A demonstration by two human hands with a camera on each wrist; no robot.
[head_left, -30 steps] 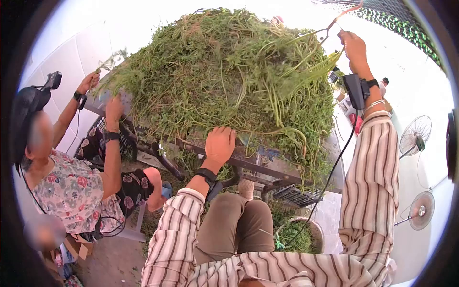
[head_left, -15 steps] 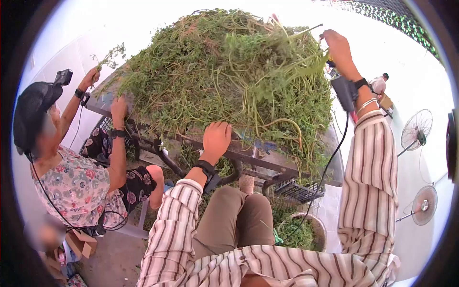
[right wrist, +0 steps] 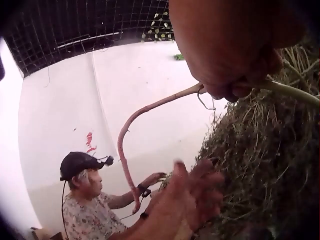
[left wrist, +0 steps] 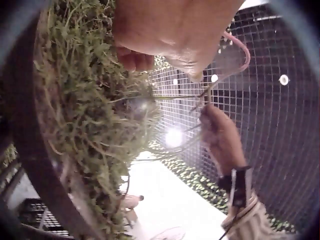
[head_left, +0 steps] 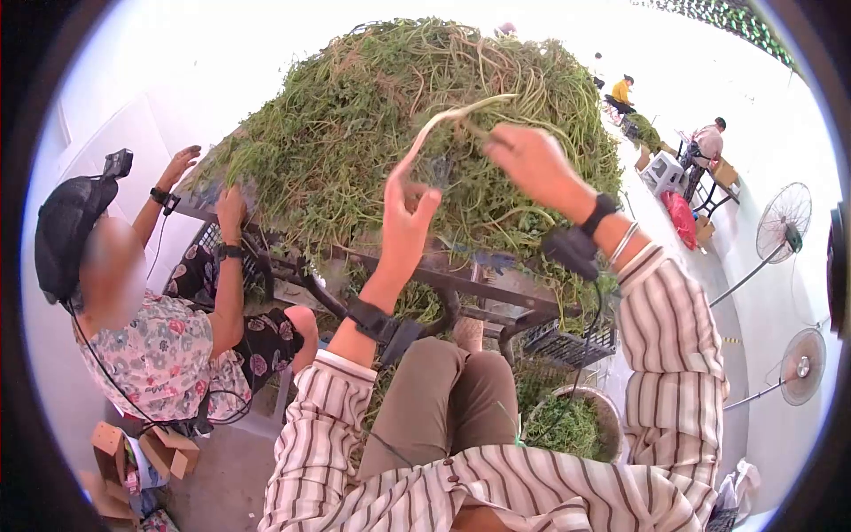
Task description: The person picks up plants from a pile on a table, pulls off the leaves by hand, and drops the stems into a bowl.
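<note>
My right hand (head_left: 534,167) pinches a long, bent plant stem (head_left: 429,133) above a large heap of leafy green stalks (head_left: 355,115). The right wrist view shows this stem (right wrist: 125,142) pinkish and curving down, with a paler green part (right wrist: 292,91) on the other side of the fingers. My left hand (head_left: 406,226) is raised at the heap's near side, thumb and fingers apart, close to the stem's pink end. In the left wrist view the right hand (left wrist: 220,135) holds the stem beyond my left hand (left wrist: 170,30).
The heap lies on a metal-edged table (head_left: 496,293). A person in a floral top (head_left: 164,346) sits at left. Below are a black crate (head_left: 572,341) and a tub of greens (head_left: 612,426). Two fans (head_left: 784,222) stand at right; people (head_left: 706,142) work farther back.
My right hand has come from the far right edge of the heap inward and down, bringing the stem. My left hand has lifted off the table's edge. The other person's raised hand has opened.
</note>
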